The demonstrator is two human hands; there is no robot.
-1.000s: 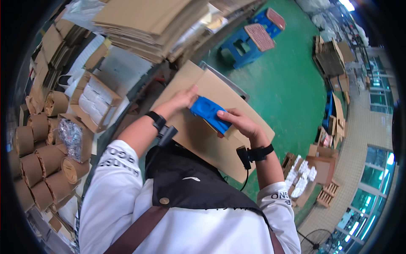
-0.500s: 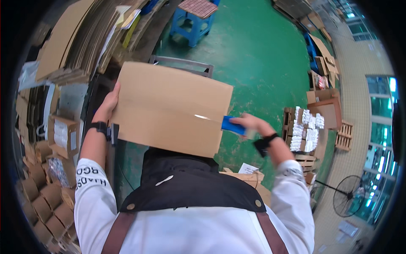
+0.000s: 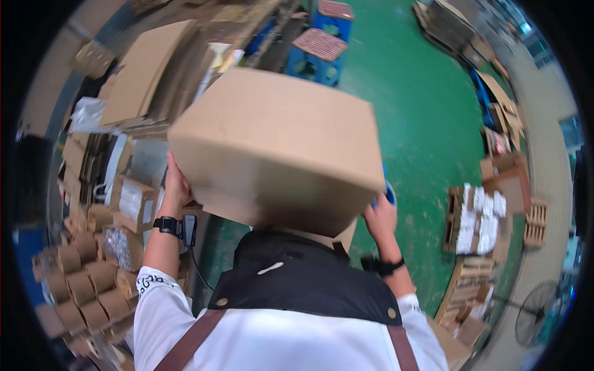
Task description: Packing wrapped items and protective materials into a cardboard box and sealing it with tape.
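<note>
A closed brown cardboard box (image 3: 278, 117) is raised in front of my chest, tilted so that its top and near side both show. My left hand (image 3: 177, 183) grips the box's left end, its fingers partly hidden behind the cardboard. At the lower right corner, my right hand (image 3: 380, 216) is closed round a blue tape dispenser (image 3: 390, 193), of which only a curved blue edge shows past the box. That hand also rests against the box. The near side of the box is shaded and blurred.
Stacked flat cardboard (image 3: 148, 74) lies at the far left. Brown paper rolls (image 3: 80, 287) are piled at the lower left. Blue stools (image 3: 318, 52) stand ahead on the green floor. White bundles (image 3: 479, 219) sit on a pallet to the right, near a standing fan (image 3: 538, 312).
The box has tipped from nearly flat, so its near side now shows. My right hand with the blue tape dispenser has moved from the box's right end to its lower right corner.
</note>
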